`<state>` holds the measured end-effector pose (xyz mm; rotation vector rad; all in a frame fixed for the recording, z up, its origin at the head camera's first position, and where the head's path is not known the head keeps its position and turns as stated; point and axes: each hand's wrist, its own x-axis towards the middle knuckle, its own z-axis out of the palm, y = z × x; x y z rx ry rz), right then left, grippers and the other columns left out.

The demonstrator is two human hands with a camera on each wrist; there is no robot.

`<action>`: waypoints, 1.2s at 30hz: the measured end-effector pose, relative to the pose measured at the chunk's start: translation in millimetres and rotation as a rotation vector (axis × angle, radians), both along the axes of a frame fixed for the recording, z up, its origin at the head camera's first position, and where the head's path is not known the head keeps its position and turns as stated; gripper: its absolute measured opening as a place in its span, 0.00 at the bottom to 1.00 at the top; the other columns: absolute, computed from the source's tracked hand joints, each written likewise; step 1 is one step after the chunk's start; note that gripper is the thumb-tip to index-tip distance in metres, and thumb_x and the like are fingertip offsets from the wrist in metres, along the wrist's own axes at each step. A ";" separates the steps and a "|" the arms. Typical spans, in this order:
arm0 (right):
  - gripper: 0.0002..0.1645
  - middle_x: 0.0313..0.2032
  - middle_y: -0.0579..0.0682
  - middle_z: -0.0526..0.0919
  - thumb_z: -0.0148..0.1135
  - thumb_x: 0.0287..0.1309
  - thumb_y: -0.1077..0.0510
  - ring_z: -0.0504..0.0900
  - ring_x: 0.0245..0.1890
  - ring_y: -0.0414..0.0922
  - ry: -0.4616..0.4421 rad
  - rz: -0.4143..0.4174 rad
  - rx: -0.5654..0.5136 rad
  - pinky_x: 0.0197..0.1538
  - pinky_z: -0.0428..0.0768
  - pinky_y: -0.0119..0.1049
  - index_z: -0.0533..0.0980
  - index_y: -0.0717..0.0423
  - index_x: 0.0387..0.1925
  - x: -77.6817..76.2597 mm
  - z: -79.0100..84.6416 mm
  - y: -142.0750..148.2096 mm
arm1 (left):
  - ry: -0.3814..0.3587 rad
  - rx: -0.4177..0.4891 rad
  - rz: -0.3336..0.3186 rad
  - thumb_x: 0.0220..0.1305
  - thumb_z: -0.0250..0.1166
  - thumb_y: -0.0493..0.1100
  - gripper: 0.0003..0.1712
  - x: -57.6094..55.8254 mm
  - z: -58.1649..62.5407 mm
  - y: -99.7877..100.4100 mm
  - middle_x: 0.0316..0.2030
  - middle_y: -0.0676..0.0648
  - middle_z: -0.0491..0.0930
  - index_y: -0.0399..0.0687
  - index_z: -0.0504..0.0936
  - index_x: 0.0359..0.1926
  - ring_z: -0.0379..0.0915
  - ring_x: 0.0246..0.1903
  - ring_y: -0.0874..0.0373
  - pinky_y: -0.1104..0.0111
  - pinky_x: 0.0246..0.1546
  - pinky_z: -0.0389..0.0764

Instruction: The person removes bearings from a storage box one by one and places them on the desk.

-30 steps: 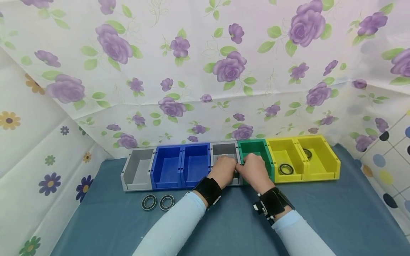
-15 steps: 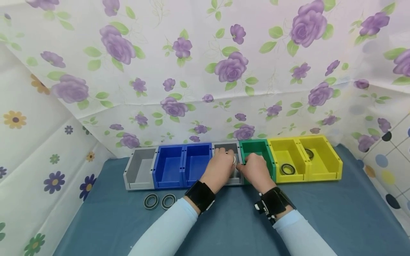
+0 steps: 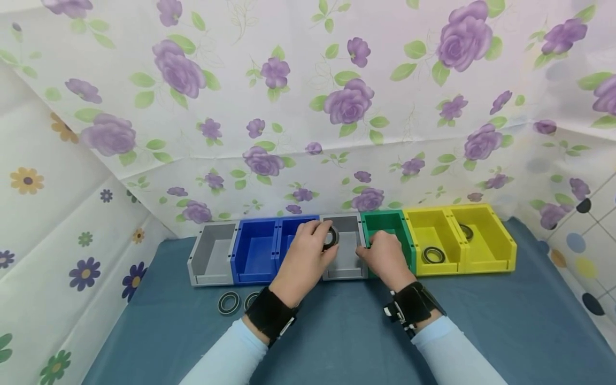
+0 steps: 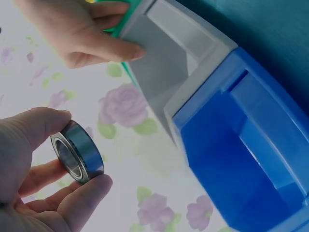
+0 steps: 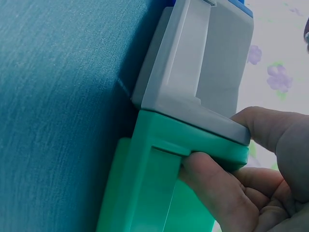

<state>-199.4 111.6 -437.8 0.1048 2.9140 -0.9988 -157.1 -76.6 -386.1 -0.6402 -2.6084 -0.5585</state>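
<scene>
My left hand (image 3: 302,256) pinches a ball bearing (image 4: 88,147) between thumb and fingers. It holds this steel ring above the line between the right blue bin (image 3: 285,235) and the middle grey bin (image 3: 348,259). In the left wrist view the bearing is tilted, its bore showing. My right hand (image 3: 385,255) grips the adjoining side walls of the middle grey bin and the green bin (image 3: 385,220). In the right wrist view its thumb (image 5: 265,126) lies on the grey side and a finger (image 5: 207,179) reaches inside the green bin. The green bin's floor is mostly hidden.
Two bearings lie on the blue cloth (image 3: 159,331) at front left, one partly behind my left wrist. Further left stand another blue bin (image 3: 255,251) and a grey bin (image 3: 214,256). Two yellow bins (image 3: 486,251) at right hold one bearing each. A flowered sheet hangs behind.
My left hand has risen out of the middle grey bin and moved left, bringing the bearing into sight. My right hand keeps its place on the bin walls.
</scene>
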 end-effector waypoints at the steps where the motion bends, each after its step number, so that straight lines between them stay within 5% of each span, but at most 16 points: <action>1: 0.29 0.08 0.43 0.54 0.64 0.51 0.48 0.61 0.07 0.42 -0.002 -0.002 0.005 0.13 0.58 0.31 0.60 0.51 0.06 -0.1 -0.1 0.0 | 0.003 0.015 -0.002 0.60 0.62 0.49 0.26 3.0 1.5 -2.4 0.51 0.46 0.73 0.49 0.71 0.59 0.69 0.49 0.56 0.71 0.40 0.79; 14: 0.29 0.08 0.43 0.55 0.64 0.51 0.48 0.62 0.07 0.43 -0.011 -0.014 -0.005 0.13 0.58 0.31 0.61 0.52 0.06 1.0 1.1 0.1 | -0.005 0.087 0.020 0.55 0.67 0.49 0.28 28.2 4.8 -18.5 0.50 0.49 0.75 0.52 0.73 0.57 0.70 0.49 0.59 0.69 0.43 0.80; 23: 0.28 0.09 0.43 0.55 0.63 0.51 0.49 0.62 0.08 0.42 -0.014 -0.010 -0.016 0.14 0.58 0.30 0.62 0.52 0.06 1.5 0.9 0.2 | -0.107 0.085 0.038 0.52 0.69 0.48 0.28 37.5 -9.3 -22.7 0.50 0.51 0.75 0.54 0.75 0.56 0.70 0.49 0.60 0.69 0.43 0.80; 36: 0.29 0.09 0.42 0.54 0.64 0.50 0.48 0.61 0.07 0.41 0.016 -0.019 0.009 0.13 0.57 0.30 0.60 0.51 0.06 0.1 -0.6 -1.2 | -0.171 0.025 -0.022 0.54 0.68 0.48 0.28 46.4 -34.6 -22.4 0.50 0.48 0.74 0.49 0.74 0.57 0.70 0.50 0.57 0.67 0.44 0.80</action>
